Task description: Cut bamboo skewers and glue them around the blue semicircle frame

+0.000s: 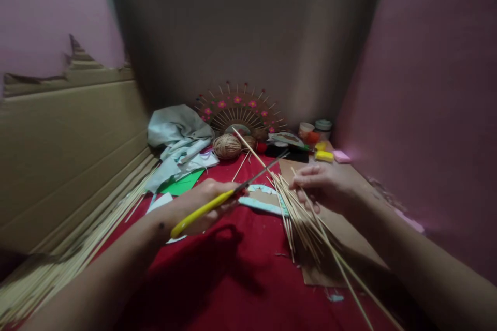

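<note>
Where the yellow-handled metal scissors point(204, 213) are held: in the left hand point(213, 192), above the red cloth point(248, 289).
Left grip: fingers are closed around the handle.
Scissors axis: laid diagonally; the handle is directed toward the wearer at lower left, the slim blades are directed away and to the right, over the bundle's far end.
Scissors appearance: handle bright yellow, smooth and curved; blades dark grey, narrow and tapered. Whether the blades are fully together cannot be told.
Right grip: a thin, pale wooden stick point(351, 287) is pinched between the thumb and fingers of the right hand point(320, 183).
Held stick axis: a short end is projected beyond the fingers, away from the wearer; the long end is run back toward the wearer and to the right, out of the lower edge.
Stick appearance: straight, slender, cream-coloured, plain.
Bundle: a loose bundle of thin, pale wooden sticks point(295, 207) is placed beside the right hand, partly over a flat brown cardboard sheet point(324, 275); its ends are uneven and fanned, its long axis slanted from far left to near right.
Adjacent part: a curved cardboard piece with a pale-blue border point(264, 196) is overlapped by the bundle at its right end.
</note>
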The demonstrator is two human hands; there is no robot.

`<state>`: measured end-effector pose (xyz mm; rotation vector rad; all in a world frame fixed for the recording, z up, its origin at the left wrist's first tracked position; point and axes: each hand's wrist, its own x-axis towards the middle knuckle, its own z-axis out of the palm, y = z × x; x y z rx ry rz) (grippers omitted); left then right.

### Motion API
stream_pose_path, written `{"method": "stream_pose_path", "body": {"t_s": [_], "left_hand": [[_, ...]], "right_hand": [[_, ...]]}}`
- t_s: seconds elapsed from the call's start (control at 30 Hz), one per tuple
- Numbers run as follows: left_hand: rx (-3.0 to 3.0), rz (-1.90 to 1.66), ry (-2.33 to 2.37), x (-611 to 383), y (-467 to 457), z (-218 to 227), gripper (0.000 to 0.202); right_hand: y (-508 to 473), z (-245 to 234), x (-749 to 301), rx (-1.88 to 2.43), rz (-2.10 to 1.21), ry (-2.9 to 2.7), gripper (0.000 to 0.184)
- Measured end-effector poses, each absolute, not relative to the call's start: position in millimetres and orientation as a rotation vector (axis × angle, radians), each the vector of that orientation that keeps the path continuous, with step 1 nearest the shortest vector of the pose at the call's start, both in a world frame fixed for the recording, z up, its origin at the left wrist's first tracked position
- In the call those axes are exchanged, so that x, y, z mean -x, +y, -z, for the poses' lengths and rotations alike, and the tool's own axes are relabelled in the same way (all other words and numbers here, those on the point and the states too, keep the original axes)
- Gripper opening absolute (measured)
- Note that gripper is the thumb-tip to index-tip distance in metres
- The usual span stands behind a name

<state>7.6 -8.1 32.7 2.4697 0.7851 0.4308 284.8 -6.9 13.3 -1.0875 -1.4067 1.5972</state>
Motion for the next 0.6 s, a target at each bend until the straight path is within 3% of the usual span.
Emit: {"method": "stream_pose_path", "body": {"t_s": [0.1, 0.33, 0.6], "left_hand": [[-2.423, -0.372, 0.859, -7.9, 0.3, -33.4, 0.006], [-2.308, -0.325, 0.928, -6.9, 3.2, -15.7, 0.015], [-2.457, -0.368, 0.924, 1.2, 5.0, -2.0, 0.008]], "right_hand": [[9.2, -22.9, -286.9, 1.266, -1.329, -1.447, 0.017], [42.6, -7.2, -270.6, 1.521, -1.050, -1.555, 0.033], [9.0, -18.1, -257.3, 1.438, -0.988, -1.529, 0.021]]}}
